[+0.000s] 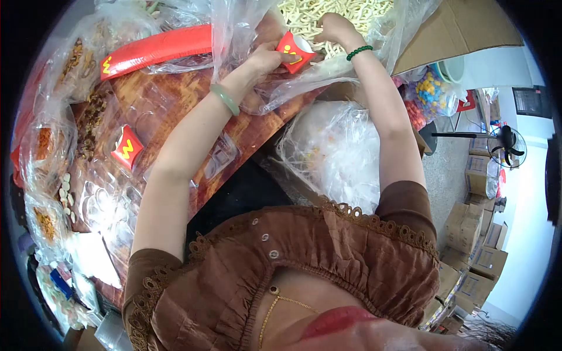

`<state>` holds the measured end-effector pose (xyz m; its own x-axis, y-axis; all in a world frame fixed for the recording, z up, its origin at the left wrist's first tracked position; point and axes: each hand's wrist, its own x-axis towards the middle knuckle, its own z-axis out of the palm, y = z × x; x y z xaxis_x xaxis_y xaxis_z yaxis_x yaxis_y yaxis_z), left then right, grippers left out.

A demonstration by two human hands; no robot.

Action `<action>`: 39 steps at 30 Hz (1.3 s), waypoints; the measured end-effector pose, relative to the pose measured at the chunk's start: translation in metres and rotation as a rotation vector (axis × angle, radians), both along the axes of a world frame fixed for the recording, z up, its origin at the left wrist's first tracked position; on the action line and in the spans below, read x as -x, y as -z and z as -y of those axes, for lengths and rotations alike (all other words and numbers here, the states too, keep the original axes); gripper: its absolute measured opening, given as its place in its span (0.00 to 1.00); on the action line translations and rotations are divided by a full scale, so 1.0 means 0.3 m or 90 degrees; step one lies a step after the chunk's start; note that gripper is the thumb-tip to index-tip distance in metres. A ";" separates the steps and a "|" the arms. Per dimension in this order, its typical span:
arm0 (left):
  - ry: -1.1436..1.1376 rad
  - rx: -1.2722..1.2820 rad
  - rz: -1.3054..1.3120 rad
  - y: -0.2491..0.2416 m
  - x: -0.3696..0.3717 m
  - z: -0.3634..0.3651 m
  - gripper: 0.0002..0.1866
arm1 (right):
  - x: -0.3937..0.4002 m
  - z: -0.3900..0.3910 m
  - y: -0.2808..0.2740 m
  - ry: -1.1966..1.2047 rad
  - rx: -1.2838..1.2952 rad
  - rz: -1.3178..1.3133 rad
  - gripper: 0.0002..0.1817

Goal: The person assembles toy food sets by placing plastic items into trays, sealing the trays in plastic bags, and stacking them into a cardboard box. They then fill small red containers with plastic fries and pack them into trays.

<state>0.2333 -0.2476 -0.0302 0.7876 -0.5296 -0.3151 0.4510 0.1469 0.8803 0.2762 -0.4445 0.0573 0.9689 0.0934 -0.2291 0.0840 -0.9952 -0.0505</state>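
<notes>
My left hand [270, 60], below a pale green bangle, grips a small red fry carton [295, 52] with a yellow mark. The carton's white-edged mouth faces right, toward my right hand [338, 30]. That hand, with a green bead bracelet at the wrist, has its fingers curled into a heap of pale fry-shaped sticks [363, 10]; its fingertips are partly hidden. Clear plastic bagging [304, 85] surrounds the heap. Another red fry carton [127, 147] lies on the wood-patterned table [170, 96], left of my left forearm.
A long red stack of flattened cartons [158, 51] lies at the back left. Clear bags of small pieces [44, 143] line the left edge. A bag-lined box [333, 152] stands below my arms. To the right are a cardboard flap [462, 32], a fan [507, 146] and stacked boxes [474, 257].
</notes>
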 end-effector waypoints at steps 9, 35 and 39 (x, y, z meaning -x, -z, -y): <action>-0.011 -0.022 0.005 0.005 0.002 0.003 0.26 | -0.103 0.069 0.097 -0.141 0.136 0.104 0.22; -0.135 -0.045 0.186 -0.074 -0.013 0.093 0.23 | -0.031 0.033 -0.101 -0.118 -0.335 -0.084 0.18; -0.157 -0.051 0.208 -0.086 0.013 0.079 0.23 | -0.029 0.012 -0.093 -0.106 -0.363 -0.121 0.15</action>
